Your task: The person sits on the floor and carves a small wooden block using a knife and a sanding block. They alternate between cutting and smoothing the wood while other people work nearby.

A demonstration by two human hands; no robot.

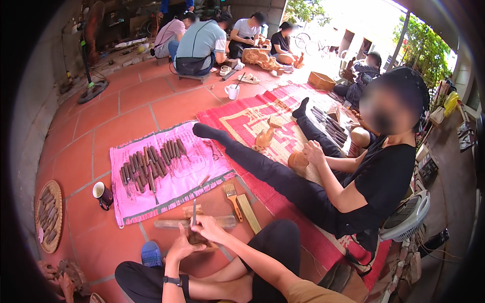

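Just above my crossed legs, my left hand [184,246] curls round the near side of a small brown wood block [196,236], its thumb raised. My right hand [211,229] is closed on a slim carving chisel [194,211] that stands upright over the block; the fingers hide its lower end. Behind the block, a flat wooden board [222,221] lies crosswise on the tiles. To the right of my hands are a paintbrush [233,201] and a long wood strip [248,212].
Several dark-handled carving tools [146,164] lie on a pink cloth [126,202]. Left of it stand a dark mug [103,196] and a round basket [39,217] of tools. A co-worker [389,166] sits at right on a red mat [222,121], holding a wooden piece [298,162]. A blue slipper [151,253] is near my leg.
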